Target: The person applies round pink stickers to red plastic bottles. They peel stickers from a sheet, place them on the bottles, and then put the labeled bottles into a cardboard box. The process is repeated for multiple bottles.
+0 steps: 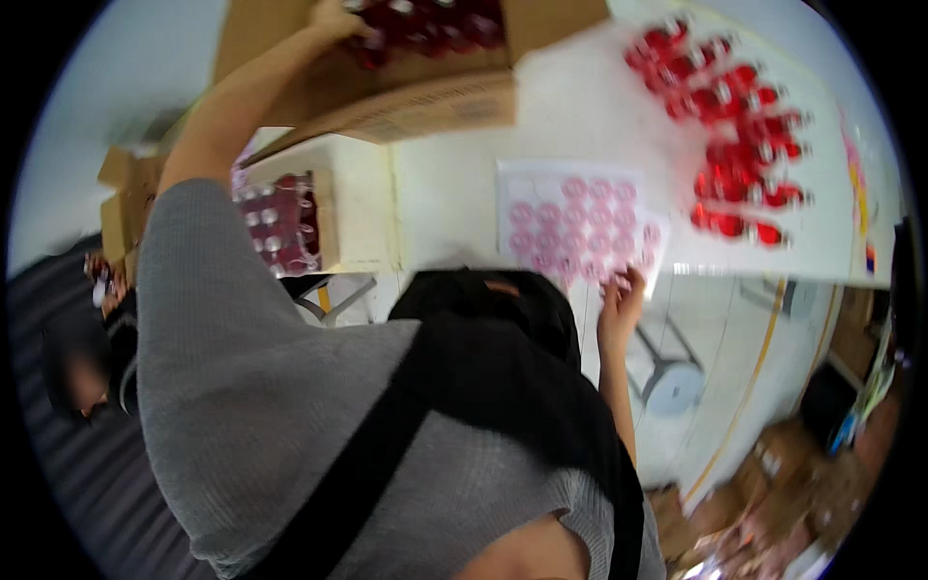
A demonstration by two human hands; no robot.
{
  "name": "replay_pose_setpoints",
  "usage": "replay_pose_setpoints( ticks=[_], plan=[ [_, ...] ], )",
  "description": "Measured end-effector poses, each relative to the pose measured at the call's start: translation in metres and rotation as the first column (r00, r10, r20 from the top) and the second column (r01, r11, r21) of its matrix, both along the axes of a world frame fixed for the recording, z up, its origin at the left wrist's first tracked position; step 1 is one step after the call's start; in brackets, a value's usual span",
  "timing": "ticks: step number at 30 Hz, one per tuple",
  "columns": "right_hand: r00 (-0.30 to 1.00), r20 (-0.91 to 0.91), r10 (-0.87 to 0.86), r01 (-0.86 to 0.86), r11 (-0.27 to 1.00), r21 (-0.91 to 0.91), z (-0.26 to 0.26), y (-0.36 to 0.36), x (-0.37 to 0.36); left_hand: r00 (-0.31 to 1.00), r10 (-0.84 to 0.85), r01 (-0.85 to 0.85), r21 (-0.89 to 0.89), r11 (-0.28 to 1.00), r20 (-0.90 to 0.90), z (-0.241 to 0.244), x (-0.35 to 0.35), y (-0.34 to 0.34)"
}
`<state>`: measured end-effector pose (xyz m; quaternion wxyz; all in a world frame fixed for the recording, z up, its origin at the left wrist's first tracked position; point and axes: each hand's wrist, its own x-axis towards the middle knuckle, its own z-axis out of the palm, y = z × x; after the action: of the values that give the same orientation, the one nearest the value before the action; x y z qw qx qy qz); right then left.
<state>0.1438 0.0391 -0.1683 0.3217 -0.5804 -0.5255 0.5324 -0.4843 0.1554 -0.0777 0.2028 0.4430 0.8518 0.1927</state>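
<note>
My left hand (339, 22) reaches into an open cardboard box (435, 98) at the top of the view. Its fingers are against the red bottles (435, 29) packed inside; whether they grip one is hard to see. Low on the white table, my right hand (622, 301) has its fingertips at the lower right edge of the sheets of round pink stickers (573, 217). Blur hides whether a sticker or the paper is pinched there. Some sticker places at the sheet's upper left are bare.
Several red bottles with clear tops (732, 130) are grouped on the table's right. A carton of wrapped bottles (279, 225) is at the left. Stools (674, 388) stand below the table edge. Another person (87, 370) is at the far left; cardboard boxes (783, 471) lie lower right.
</note>
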Motion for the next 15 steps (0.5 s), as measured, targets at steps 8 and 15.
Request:
replay_pose_setpoints(
  ticks=[8, 15],
  plan=[
    [0.845, 0.512, 0.155, -0.302, 0.928, 0.218, -0.058, 0.046, -0.013, 0.952, 0.298, -0.268, 0.277, 0.923, -0.072, -0.097, 0.011, 0.014],
    [0.540, 0.793, 0.280, -0.786, 0.506, 0.356, -0.078, 0.153, -0.075, 0.744, 0.270, 0.161, 0.557, 0.815, -0.611, 0.033, 0.113, 0.028]
  ],
)
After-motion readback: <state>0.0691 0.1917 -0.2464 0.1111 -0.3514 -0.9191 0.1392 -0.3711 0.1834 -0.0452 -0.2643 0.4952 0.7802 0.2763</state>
